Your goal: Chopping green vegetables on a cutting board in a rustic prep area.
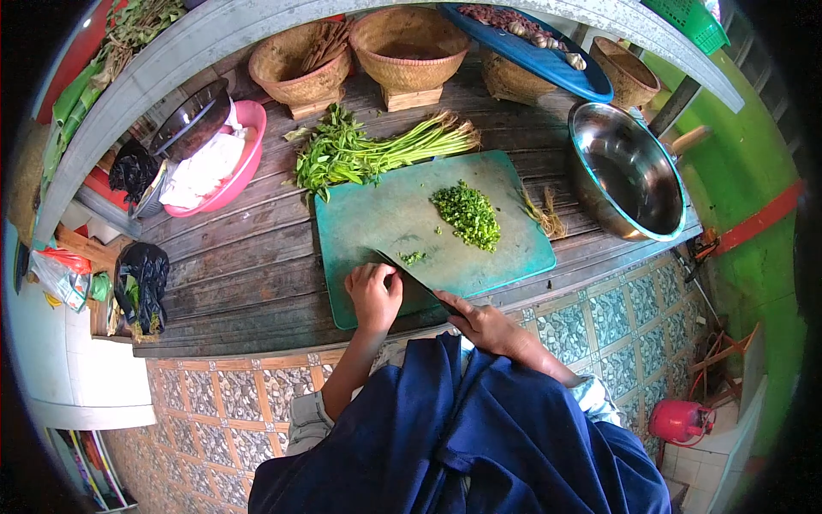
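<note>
My right hand (pixel 485 326) grips a kitchen knife (pixel 414 274) by its handle, with the dark blade slanting up and left over a green cutting board (pixel 359 218). Close beside the blade, my left hand (pixel 376 295) rests on the board's near edge with curled fingers; anything under them is hidden. A few chopped green bits (pixel 412 257) lie just right of the blade. Farther right on the board sits a heap of finely chopped greens (pixel 467 215). Behind the board lies a bunch of leafy green stems (pixel 385 151) with the roots on, pointing right.
Trimmed roots (pixel 546 215) and a steel basin (pixel 626 170) are at right on the wooden slat table (pixel 237 289). Woven baskets (pixel 410 48) and a blue tray with garlic and shallots (pixel 584 77) stand behind. At left are a pink basin (pixel 253 144) and a black plastic bag (pixel 142 283).
</note>
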Demonstrator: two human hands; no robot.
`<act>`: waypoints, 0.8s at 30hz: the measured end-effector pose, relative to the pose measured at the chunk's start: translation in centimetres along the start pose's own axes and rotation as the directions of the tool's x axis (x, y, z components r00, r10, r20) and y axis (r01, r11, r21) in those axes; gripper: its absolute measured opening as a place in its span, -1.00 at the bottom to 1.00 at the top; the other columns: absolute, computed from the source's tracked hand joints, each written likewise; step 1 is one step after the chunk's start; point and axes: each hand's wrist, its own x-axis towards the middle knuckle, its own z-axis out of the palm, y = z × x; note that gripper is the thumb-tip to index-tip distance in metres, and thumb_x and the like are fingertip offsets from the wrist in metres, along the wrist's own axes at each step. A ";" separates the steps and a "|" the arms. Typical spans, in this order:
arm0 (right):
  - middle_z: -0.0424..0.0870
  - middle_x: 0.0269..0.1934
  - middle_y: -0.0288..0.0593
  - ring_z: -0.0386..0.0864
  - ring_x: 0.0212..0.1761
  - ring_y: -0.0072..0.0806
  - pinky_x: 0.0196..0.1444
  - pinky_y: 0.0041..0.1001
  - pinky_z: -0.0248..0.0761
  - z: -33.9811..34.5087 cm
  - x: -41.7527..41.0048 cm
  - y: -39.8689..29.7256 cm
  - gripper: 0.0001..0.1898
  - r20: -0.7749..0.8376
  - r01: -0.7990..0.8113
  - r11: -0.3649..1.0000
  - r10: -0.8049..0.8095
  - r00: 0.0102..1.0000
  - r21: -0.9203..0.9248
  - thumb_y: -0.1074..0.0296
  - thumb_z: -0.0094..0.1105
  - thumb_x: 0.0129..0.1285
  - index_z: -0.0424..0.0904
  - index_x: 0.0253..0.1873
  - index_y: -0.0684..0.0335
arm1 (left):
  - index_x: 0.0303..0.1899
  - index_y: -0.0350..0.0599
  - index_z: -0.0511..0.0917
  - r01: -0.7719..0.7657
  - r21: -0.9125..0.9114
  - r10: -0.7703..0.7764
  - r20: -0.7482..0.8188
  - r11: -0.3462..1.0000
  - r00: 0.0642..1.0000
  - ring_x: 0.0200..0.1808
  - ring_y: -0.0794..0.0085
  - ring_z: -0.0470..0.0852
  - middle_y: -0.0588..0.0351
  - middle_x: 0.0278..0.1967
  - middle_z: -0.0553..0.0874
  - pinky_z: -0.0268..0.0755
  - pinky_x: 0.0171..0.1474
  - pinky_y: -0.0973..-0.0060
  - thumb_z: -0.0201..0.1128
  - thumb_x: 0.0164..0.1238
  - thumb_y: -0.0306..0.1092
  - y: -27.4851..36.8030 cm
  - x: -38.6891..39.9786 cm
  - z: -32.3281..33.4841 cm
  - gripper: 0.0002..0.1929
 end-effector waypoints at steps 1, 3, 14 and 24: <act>0.66 -0.13 0.26 0.62 -0.17 0.23 -0.07 0.02 0.52 -0.1 -0.2 -0.2 -0.44 0.029 -0.035 0.999 0.035 0.999 0.005 0.24 0.01 0.46 0.11 0.49 -0.03 | -0.35 0.03 0.62 -0.013 0.020 0.013 -0.008 1.000 1.000 -0.15 0.16 0.54 0.16 -0.36 0.62 0.25 0.04 0.18 0.35 0.09 -0.30 0.1 -0.1 -0.2 -0.90; 0.65 -0.07 0.25 0.62 -0.13 0.23 -0.04 0.01 0.52 -0.3 -0.8 0.0 -0.44 0.057 -0.067 0.998 0.067 0.996 0.007 0.24 0.01 0.45 0.12 0.49 -0.03 | -0.32 0.04 0.64 -0.034 0.016 0.035 -0.014 0.999 0.999 -0.14 0.17 0.54 0.16 -0.35 0.62 0.25 0.06 0.19 0.35 0.10 -0.30 0.1 -0.5 -0.5 -0.90; 0.57 0.15 0.17 0.58 0.05 0.16 0.07 -0.07 0.52 -1.3 -2.0 -1.1 -0.43 -0.047 0.046 0.998 -0.044 0.998 0.031 0.30 0.05 0.42 0.18 0.48 -0.01 | -0.26 0.07 0.66 0.046 -0.032 -0.044 0.060 0.998 0.997 -0.12 0.21 0.57 0.16 -0.31 0.68 0.23 0.11 0.21 0.36 0.13 -0.29 -0.7 -0.5 -0.6 -0.86; 0.58 0.11 0.19 0.59 0.00 0.18 0.01 -0.03 0.53 -0.7 -0.7 -1.0 -0.43 -0.001 0.026 0.999 -0.026 1.000 -0.022 0.29 0.06 0.42 0.15 0.49 -0.02 | -0.35 0.06 0.63 -0.002 -0.018 0.002 0.015 1.000 1.000 -0.14 0.20 0.58 0.18 -0.33 0.68 0.25 0.10 0.21 0.37 0.10 -0.31 -0.6 -0.6 -0.6 -0.90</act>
